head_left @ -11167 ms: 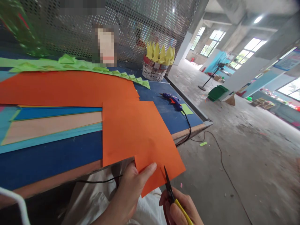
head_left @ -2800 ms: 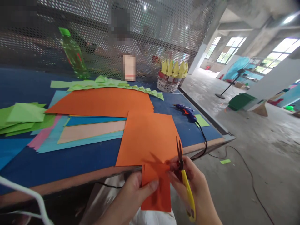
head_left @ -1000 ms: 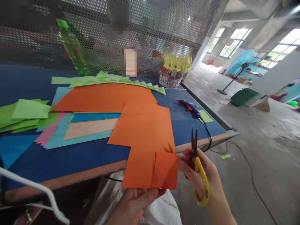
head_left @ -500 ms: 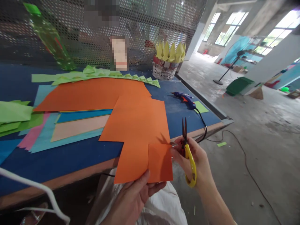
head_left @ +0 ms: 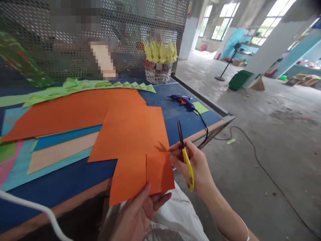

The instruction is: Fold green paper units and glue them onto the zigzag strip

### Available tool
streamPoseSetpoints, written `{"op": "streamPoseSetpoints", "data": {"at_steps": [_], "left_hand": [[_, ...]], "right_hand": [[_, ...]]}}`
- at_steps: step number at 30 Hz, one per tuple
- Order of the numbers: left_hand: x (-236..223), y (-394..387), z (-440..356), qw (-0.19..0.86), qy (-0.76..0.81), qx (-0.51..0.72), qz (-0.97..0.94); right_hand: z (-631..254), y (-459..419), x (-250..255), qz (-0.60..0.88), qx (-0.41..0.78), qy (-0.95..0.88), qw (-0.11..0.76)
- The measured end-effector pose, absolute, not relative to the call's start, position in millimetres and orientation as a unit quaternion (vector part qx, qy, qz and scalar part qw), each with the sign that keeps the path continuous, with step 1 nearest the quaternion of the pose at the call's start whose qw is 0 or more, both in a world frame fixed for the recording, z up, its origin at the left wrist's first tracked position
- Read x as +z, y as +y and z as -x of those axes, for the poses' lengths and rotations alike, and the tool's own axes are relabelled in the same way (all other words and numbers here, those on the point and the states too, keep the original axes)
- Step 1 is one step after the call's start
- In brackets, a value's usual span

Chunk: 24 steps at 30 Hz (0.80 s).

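Observation:
A sheet of orange paper [head_left: 132,134] with stepped edges hangs partly over the table's front edge, a slit running up from near its bottom. My left hand [head_left: 141,207] grips its lower edge, thumb on top by the slit and fingers beneath. In my right hand [head_left: 197,164] is a pair of scissors [head_left: 187,160] with yellow handles, dark blades pointing up and nearly together. Those right fingertips also touch the paper's right edge, beside the flap right of the slit. Some of the right fingers are hidden behind the scissors.
On the blue table [head_left: 173,115] lie a blue glue gun [head_left: 184,101], another orange sheet [head_left: 67,112], layered coloured papers [head_left: 65,150] and a folded green paper strip [head_left: 95,85]. A basket with yellow paper points [head_left: 159,72] stands by the mesh screen. A green bottle [head_left: 22,60] leans at left.
The view has swung right, so the table and papers sit further left. The scissor blades have come closer together. Both hands keep hold of the orange paper.

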State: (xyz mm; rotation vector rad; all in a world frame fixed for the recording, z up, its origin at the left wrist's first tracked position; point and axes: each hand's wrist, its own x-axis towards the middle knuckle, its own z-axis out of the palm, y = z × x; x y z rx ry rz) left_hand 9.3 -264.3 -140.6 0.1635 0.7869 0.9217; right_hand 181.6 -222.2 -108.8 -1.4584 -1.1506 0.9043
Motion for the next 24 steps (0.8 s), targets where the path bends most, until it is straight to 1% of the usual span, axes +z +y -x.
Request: {"op": "streamPoseSetpoints", "data": {"at_steps": [13, 24], "left_hand": [[-153.0, -263.1, -2.7, 0.860, 0.276, 0.417, -0.102], [-151.5, -263.7, -4.4, 0.859, 0.272, 0.420, -0.110]], "right_hand": [[-184.0, -223.3, -108.9, 0.611, 0.374, -0.485, 0.501], [-179.5, -220.3, -99.7, 0.614, 0.397, -0.453, 0.510]]}}
